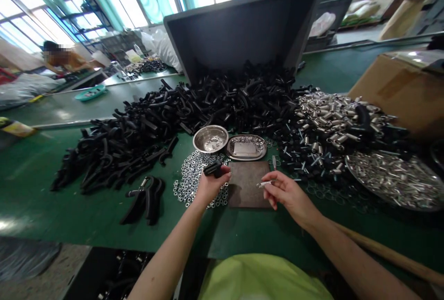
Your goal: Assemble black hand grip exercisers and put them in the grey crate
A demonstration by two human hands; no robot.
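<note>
In the head view, a steel bowl (207,133) holds some small metal pieces, and an oval tray (246,156) just beside it holds more. A tilted grey bin (239,32) opens onto heaped black handles (215,99) on the green bench (86,219). Both arms reach forward: the left hand (211,188) grips a black part (212,168) above loose nuts (190,175); the right hand (282,192) pinches a spring (266,183) near a flat brown plate's (249,184) right edge.
</note>
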